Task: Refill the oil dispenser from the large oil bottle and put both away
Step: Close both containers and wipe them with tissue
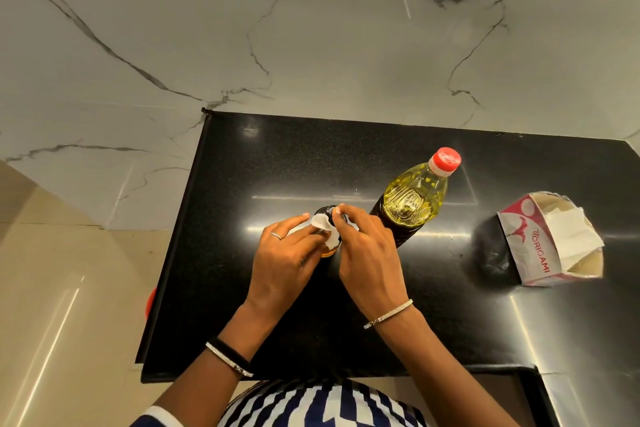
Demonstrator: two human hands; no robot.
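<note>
From the head camera, your left hand (pixel 284 263) holds a crumpled white paper tissue (pixel 323 225) against the small black-topped glass oil dispenser (pixel 325 211). The dispenser stands upright near the middle of the glossy black stone counter (pixel 277 156). Your right hand (pixel 367 253) pinches the dispenser's top with curled fingertips.

I judge the pouring done and the wiping of drips in hand. The tall clear plastic oil bottle (pixel 412 204), at 2 o'clock of the dispenser and just beside your right hand, already wears its red screw cap (pixel 446 159).

Next, check that the top is tight, drop the tissue, then carry both away upright.

At 3 o'clock, well apart, sits an open red-and-white cardboard tissue box (pixel 540 263). A careless right wrist could tip the tall bottle.
</note>
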